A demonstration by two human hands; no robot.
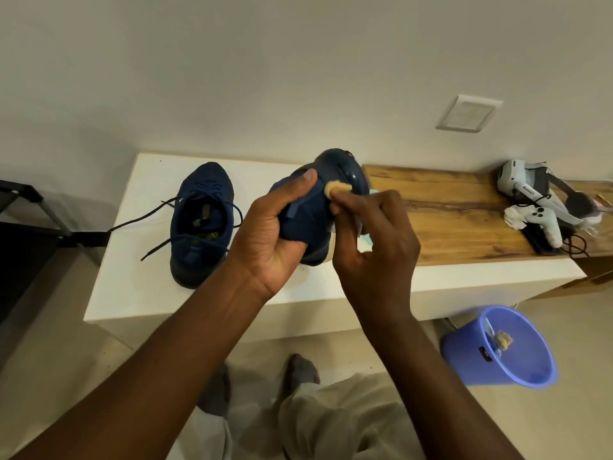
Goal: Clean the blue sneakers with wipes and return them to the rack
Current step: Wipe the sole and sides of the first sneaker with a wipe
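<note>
A: Left hand (275, 234)?
B: Grips sneaker (315, 210), raised above white table (139, 287).
A: Right hand (374, 247)?
B: Pinches browned wipe (338, 188) against the sneaker. Second sneaker (202, 224) upright on table. Soiled wad (504, 340) in blue bin (464, 353).

Sneaker (201, 224) on bench (132, 287); bin (464, 353) right, below.

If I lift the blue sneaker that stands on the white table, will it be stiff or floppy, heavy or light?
The sneaker probably keeps its shape: its collar stands open above a thick sole. Its untied laces trail over the white table, so they would likely dangle. Probably light: the left hand grips its twin off the table.
</note>
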